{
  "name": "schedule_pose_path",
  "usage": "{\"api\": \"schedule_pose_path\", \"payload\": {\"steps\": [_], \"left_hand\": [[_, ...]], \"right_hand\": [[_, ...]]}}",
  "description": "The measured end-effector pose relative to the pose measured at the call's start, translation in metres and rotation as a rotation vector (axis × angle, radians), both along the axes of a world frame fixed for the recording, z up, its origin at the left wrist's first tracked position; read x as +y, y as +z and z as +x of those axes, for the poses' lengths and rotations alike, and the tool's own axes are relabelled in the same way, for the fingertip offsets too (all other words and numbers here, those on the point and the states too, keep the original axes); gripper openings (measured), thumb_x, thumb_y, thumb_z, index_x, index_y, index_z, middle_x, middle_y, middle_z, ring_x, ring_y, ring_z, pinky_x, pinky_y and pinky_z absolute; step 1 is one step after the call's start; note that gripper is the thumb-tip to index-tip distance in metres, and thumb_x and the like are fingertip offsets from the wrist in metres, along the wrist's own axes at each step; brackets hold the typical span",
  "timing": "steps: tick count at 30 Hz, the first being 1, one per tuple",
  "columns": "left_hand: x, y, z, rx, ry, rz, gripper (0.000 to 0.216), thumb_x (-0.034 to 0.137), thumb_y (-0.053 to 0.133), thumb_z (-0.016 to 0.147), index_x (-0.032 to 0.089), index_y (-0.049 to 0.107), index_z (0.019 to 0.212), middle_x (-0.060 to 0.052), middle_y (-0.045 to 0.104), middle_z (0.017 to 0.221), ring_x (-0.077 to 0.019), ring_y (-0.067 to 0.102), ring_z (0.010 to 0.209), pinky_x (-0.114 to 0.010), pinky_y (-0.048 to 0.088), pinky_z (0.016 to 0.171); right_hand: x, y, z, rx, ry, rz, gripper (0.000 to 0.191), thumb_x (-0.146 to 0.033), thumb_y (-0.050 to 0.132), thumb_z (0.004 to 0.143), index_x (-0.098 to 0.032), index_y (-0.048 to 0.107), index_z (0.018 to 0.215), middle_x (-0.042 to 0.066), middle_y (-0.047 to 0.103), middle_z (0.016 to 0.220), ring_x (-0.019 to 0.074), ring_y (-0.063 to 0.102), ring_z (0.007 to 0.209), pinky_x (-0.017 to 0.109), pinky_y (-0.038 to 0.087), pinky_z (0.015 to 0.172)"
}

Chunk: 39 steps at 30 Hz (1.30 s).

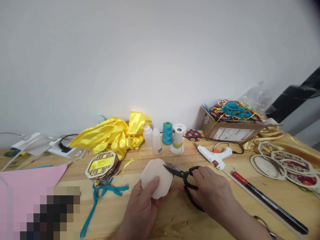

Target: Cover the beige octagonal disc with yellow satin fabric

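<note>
My left hand (141,208) holds a pale, scallop-edged flat piece (156,176) upright above the wooden table, thumb pressed on its face. My right hand (212,195) grips black scissors (183,176) by their loop handles. The blades point left and meet the piece's upper right edge. Just left of the piece lies a round fretwork ornament with yellow satin (101,164) and a teal tassel (100,196).
Yellow satin cloth (112,135), two small bottles (153,138), a teal thread spool (167,133) and a white spool (179,138) stand behind. A white glue gun (215,156), a red-black pen (267,200), wooden cutouts (285,165) and a cardboard box (232,128) lie right. Pink paper (30,186) left.
</note>
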<state>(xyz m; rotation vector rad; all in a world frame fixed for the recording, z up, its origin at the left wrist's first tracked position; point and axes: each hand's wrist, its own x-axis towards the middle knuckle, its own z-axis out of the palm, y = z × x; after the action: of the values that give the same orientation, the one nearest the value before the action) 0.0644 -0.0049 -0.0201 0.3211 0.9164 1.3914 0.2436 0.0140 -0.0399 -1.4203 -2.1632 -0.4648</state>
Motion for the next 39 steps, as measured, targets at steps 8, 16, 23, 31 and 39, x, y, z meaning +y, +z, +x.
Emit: {"api": "schedule_pose_path", "payload": {"steps": [8, 16, 23, 31, 39], "left_hand": [[-0.001, -0.001, 0.002, 0.018, 0.001, -0.025, 0.057, 0.015, 0.067, 0.074, 0.013, 0.051, 0.128, -0.012, 0.074, 0.094, -0.0272, 0.068, 0.091, -0.036, 0.057, 0.079], [0.003, 0.002, 0.003, 0.008, -0.029, 0.002, 0.056, 0.014, 0.068, 0.073, 0.011, 0.053, 0.126, -0.013, 0.075, 0.092, -0.0292, 0.068, 0.092, -0.040, 0.057, 0.080], [0.001, 0.001, 0.002, 0.020, -0.043, 0.008, 0.055, 0.014, 0.067, 0.073, 0.011, 0.053, 0.127, -0.013, 0.074, 0.094, -0.0293, 0.068, 0.093, -0.039, 0.058, 0.078], [-0.001, 0.002, 0.003, 0.027, -0.011, -0.014, 0.058, 0.009, 0.068, 0.070, 0.014, 0.053, 0.126, -0.011, 0.074, 0.098, -0.0268, 0.068, 0.090, -0.038, 0.058, 0.078], [-0.001, 0.001, 0.003, 0.025, -0.027, -0.003, 0.055, 0.013, 0.068, 0.071, 0.015, 0.055, 0.125, -0.011, 0.074, 0.098, -0.0269, 0.068, 0.092, -0.036, 0.057, 0.079]], "right_hand": [[-0.004, -0.002, -0.006, -0.056, -0.054, -0.032, 0.023, -0.036, 0.074, 0.062, -0.018, 0.059, 0.060, 0.003, 0.061, 0.057, 0.0184, 0.055, 0.052, 0.028, 0.025, 0.047], [0.006, 0.017, 0.002, 0.052, -0.162, -0.466, 0.027, -0.044, 0.063, 0.074, -0.020, 0.057, 0.064, 0.002, 0.065, 0.063, 0.0186, 0.060, 0.058, 0.027, 0.027, 0.050], [0.000, 0.013, 0.002, 0.073, -0.034, -0.226, 0.030, -0.048, 0.060, 0.073, -0.019, 0.059, 0.068, 0.004, 0.062, 0.066, 0.0183, 0.059, 0.062, 0.028, 0.029, 0.055], [0.003, 0.004, 0.003, 0.046, -0.019, -0.146, 0.021, -0.039, 0.067, 0.069, -0.020, 0.060, 0.065, 0.002, 0.062, 0.063, 0.0173, 0.057, 0.062, 0.029, 0.029, 0.055], [0.000, 0.006, 0.001, -0.056, -0.004, -0.013, 0.020, -0.035, 0.064, 0.072, -0.019, 0.059, 0.063, 0.004, 0.061, 0.060, 0.0184, 0.053, 0.058, 0.030, 0.027, 0.052]]}}
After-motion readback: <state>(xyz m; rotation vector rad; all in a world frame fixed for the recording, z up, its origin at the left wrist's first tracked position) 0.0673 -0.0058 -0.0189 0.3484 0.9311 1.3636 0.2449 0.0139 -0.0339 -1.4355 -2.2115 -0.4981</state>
